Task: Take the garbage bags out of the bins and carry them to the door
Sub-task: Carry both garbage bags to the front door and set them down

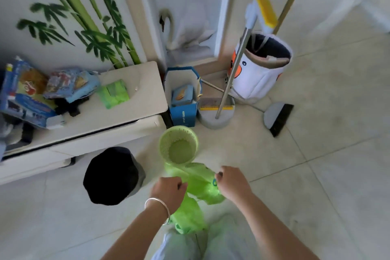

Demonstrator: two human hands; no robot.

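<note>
— Green plastic, thin and crinkled: that is the garbage bag point(198, 183), and it hangs above the floor point(316, 175), between the person's two hands.

— How are the hands set?

— The left hand point(168, 191), with a silver bangle point(158, 207) on its wrist, is curled into a fist around one part of the bag's top. The right hand point(233, 181) is closed too, pinching the other side, so the bag stretches between them and its lower part droops down toward the person's pale trousers point(211, 243).

— And the bins?

— The green basket bin point(179, 145) stands on the floor just beyond the bag, bare inside. A black-lined bin point(113, 176) stands to its left, by the front edge of the white cabinet point(84, 131).

— Anything else near?

— A blue paper bag point(183, 95), a dustpan point(216, 112) and a broom point(277, 118) against the wall.
</note>
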